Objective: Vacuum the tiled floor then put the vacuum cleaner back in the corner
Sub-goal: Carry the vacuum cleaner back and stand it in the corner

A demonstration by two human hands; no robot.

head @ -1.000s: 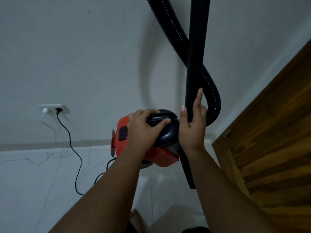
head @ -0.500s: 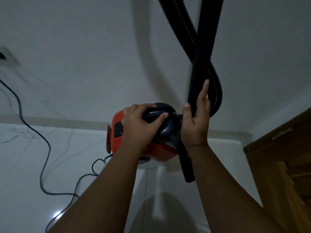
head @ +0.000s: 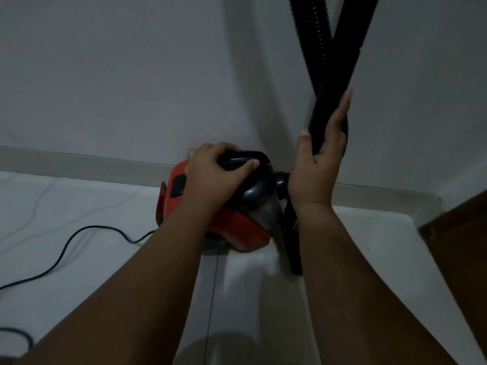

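A red and dark grey vacuum cleaner (head: 237, 227) is close above the white tiled floor (head: 105, 259), near the wall's skirting. My left hand (head: 213, 177) grips its black top handle. My right hand (head: 319, 164) holds the black rigid tube (head: 334, 75), thumb on one side and fingers stretched up along the other. The tube's lower end reaches down to the floor beside the vacuum cleaner. A black ribbed hose (head: 313, 30) crosses behind the tube and runs up out of view.
A black power cord (head: 66, 248) snakes over the tiles at the left. A plain white wall (head: 158, 75) stands behind. A wooden door or panel (head: 463, 233) closes off the right side, forming the corner.
The vacuum cleaner has come lower and nearer the wall and corner. The wall socket has slid out of view at the left. Both hands keep their hold.
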